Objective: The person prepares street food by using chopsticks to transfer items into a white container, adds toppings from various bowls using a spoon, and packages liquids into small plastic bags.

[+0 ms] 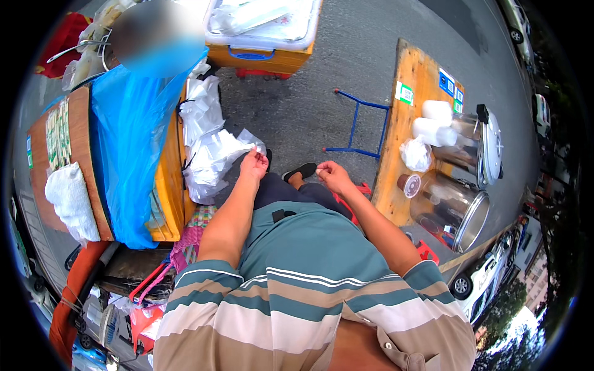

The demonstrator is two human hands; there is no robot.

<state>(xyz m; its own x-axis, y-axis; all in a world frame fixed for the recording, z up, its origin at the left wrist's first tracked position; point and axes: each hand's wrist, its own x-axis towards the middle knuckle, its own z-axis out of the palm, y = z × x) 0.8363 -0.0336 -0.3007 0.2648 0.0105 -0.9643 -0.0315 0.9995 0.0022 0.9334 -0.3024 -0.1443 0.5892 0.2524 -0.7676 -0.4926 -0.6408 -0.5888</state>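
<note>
My left hand (255, 163) is raised in front of my lap, its fingertips at the edge of a bunch of white plastic bags (218, 150) that hangs beside a yellow box (169, 185). The fingers look pinched at a translucent bag corner; whether they grip it is unclear. On the other side, my right hand (333, 176) is held over my thigh with its fingers curled, near a dark shoe (301, 171); I see nothing in it. A blue plastic sheet (130, 148) drapes over the yellow box on the left.
A wooden table (394, 153) at right holds stacked white cups (434, 132), a lidded cup (410, 185) and large clear containers (448, 208). Blue metal legs (357, 123) stick out beside it. A lidded box (264, 55) stands ahead; a white towel (72, 201) lies on a board at left.
</note>
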